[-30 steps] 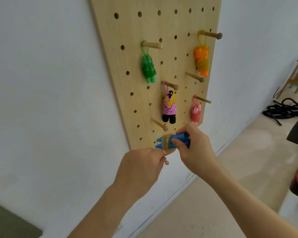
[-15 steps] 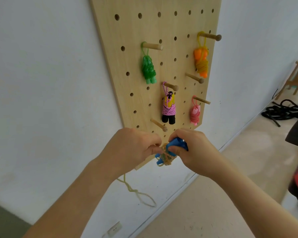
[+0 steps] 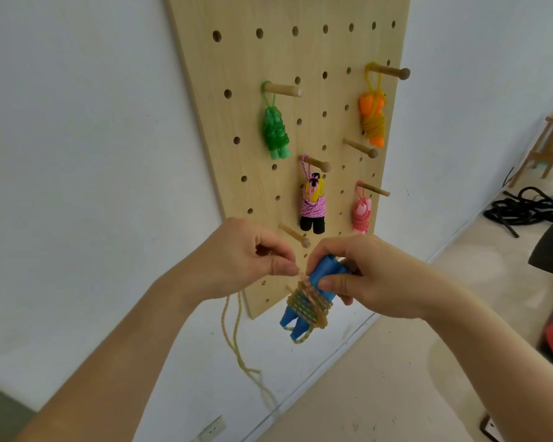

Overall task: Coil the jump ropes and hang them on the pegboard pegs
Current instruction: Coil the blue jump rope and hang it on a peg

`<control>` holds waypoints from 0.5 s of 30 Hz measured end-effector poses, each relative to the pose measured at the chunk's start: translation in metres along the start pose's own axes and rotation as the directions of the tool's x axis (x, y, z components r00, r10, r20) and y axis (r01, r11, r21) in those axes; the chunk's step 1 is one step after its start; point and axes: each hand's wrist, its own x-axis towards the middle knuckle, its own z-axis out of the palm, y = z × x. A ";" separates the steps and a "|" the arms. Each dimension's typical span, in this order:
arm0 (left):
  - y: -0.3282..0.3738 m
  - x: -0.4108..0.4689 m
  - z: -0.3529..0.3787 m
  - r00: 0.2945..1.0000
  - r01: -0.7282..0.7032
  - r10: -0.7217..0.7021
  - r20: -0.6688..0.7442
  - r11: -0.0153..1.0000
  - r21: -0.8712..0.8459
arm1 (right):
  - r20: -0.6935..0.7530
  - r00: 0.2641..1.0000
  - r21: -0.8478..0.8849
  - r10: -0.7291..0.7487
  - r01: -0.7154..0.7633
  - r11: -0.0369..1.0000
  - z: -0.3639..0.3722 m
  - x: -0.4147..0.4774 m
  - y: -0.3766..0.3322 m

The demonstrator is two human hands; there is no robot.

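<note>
Gripping handles (image 3: pixel 323 268) in right grip (image 3: pixel 374 282), fingers curled round them; pinching rope (image 3: pixel 307 303) in left grip (image 3: pixel 246 260), just beside. Held before pegboard's (image 3: pixel 268 59) lower edge, below bare peg (image 3: pixel 294 235); loose rope hanging down.

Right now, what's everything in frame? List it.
pegboard: 1, light wood, on white wall
pegs: 6 visible, wood, in pegboard, two bare
hung jump ropes: 4, green, orange, pink-and-yellow, pink, one per peg
blue-handled jump rope: 1, yellowish cord partly wound, held before pegboard's lower edge
rope pile: 1, black, floor right
wall socket: 1, white, low on wall
left hand: pinches cord
right hand: grips blue handles
</note>
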 end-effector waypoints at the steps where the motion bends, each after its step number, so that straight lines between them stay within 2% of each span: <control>1: -0.002 0.001 0.001 1.000 0.005 -0.005 0.001 0.999 -0.040 | 0.014 1.000 0.048 -0.015 0.015 0.999 -0.001 -0.001 -0.002; 3: -0.012 0.001 0.002 0.999 0.025 -0.019 0.034 0.980 -0.198 | 0.015 0.998 0.201 -0.062 0.058 0.978 -0.005 -0.003 -0.005; 5: -0.022 -0.004 0.014 0.999 0.030 -0.013 0.045 0.910 -0.412 | -0.025 0.995 0.352 -0.098 0.100 0.931 -0.009 -0.003 -0.008; 7: -0.027 -0.011 0.036 0.993 0.067 -0.115 -0.036 0.781 -0.621 | -0.093 0.992 0.516 -0.089 0.125 0.847 -0.007 -0.001 -0.006; 9: -0.025 -0.015 0.059 0.951 0.126 -0.302 -0.074 0.593 -0.795 | -0.158 0.987 0.707 -0.019 0.127 0.696 0.006 0.005 -0.002; 10: -0.023 -0.016 0.069 0.939 0.124 -0.336 -0.071 0.526 -0.841 | -0.183 0.982 0.788 0.042 0.121 0.604 0.015 0.009 0.002; 12: -0.025 -0.016 0.085 0.929 0.123 -0.363 -0.063 0.466 -0.876 | -0.221 0.956 0.890 0.195 0.116 0.442 0.033 0.016 0.010; 13: -0.025 -0.016 0.089 0.920 0.137 -0.388 -0.060 0.459 -0.878 | -0.246 0.933 0.902 0.262 0.122 0.415 0.040 0.019 0.013; 15: -0.025 -0.022 0.095 0.899 0.180 -0.429 -0.083 0.535 -0.825 | -0.328 0.877 0.853 0.351 0.115 0.510 0.049 0.022 0.016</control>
